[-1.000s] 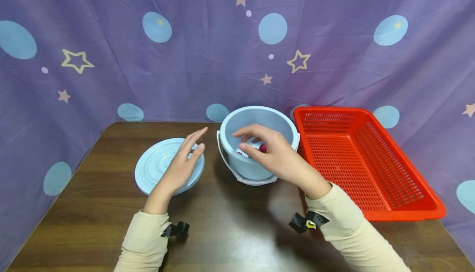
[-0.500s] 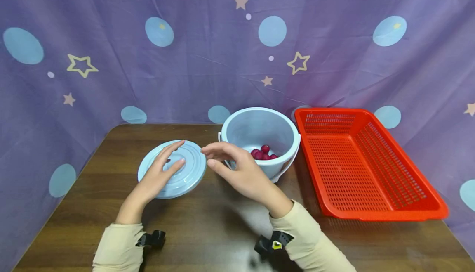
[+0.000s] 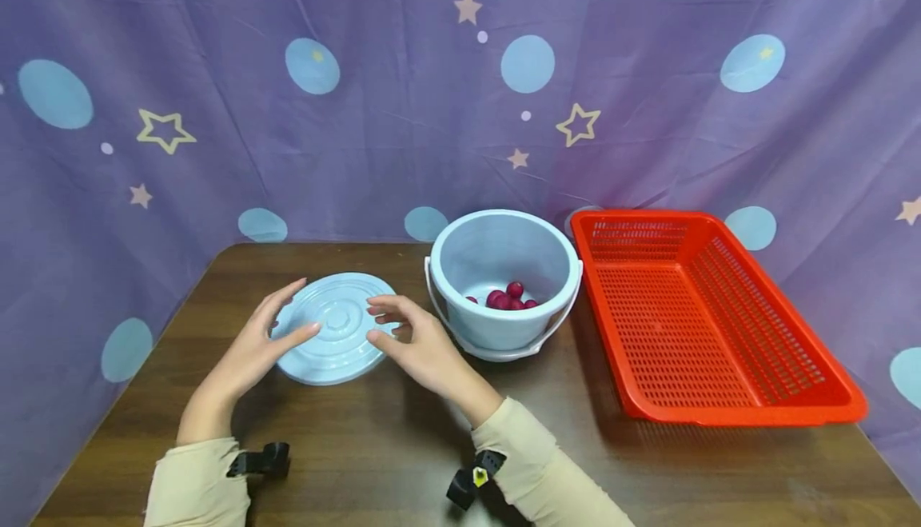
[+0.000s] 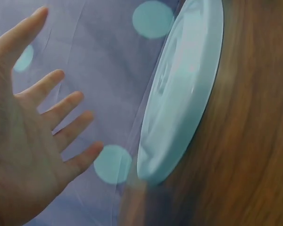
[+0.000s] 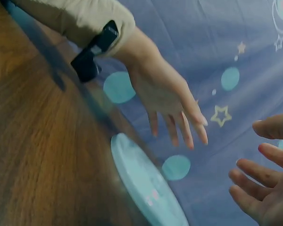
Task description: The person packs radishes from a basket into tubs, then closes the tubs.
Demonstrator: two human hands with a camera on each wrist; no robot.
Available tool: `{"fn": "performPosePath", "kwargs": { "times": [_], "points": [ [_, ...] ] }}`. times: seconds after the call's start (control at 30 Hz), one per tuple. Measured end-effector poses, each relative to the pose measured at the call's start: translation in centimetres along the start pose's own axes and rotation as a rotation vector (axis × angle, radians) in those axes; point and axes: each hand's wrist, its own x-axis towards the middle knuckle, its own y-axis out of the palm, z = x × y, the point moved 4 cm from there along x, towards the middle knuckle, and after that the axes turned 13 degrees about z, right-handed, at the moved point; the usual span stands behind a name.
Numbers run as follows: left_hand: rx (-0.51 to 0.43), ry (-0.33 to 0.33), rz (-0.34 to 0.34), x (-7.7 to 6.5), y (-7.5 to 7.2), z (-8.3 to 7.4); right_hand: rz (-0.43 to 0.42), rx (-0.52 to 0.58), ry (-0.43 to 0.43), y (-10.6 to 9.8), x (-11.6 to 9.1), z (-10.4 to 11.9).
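A round light-blue lid (image 3: 338, 331) lies flat on the table at the left in the head view. My left hand (image 3: 255, 343) hovers at the lid's left side, fingers spread and holding nothing; the left wrist view shows its palm and the lid (image 4: 184, 89) apart from it. Over the lid's right edge is my right hand (image 3: 417, 343), fingers loosely bent with nothing between them. Just right of it stands a light-blue bucket (image 3: 496, 327) with its white handle (image 3: 528, 349) hanging down in front. Several dark red round fruits (image 3: 514, 295) sit at the bucket's bottom.
A red perforated plastic basket (image 3: 741, 415) stands to the right of the bucket. The brown wooden table (image 3: 360, 455) carries everything. Close behind its back edge hangs a purple curtain (image 3: 403, 111) with stars and dots.
My right hand has moved left from over the bucket to the lid's right side. My left hand has shifted left from above the lid to its left side.
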Motion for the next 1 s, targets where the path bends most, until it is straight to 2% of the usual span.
{"fn": "performPosePath", "kwargs": {
  "times": [0.2, 0.47, 0.6, 0.83, 1.0],
  "points": [
    [-0.022, -0.094, 0.036, -1.1, -0.6, 1.7, 0.012, -0.009, 0.077, 0.5, 0.9, -2.3],
    [0.011, -0.147, 0.044, -1.5, -1.2, 3.6, -0.020, 0.005, 0.170, 0.1, 1.9, -5.1],
    [0.008, -0.190, 0.060, -1.8, -1.4, 4.8, -0.010, -0.008, 0.220, 0.2, 2.4, -6.6],
    [0.002, -0.259, 0.109, -2.9, -1.7, 6.2, 0.042, -0.156, 0.276, 0.6, 2.3, -8.2],
    [0.066, -0.291, 0.144, -3.2, -1.6, 6.6, 0.079, -0.321, 0.271, 0.5, 2.3, -8.6]
  ]
}}
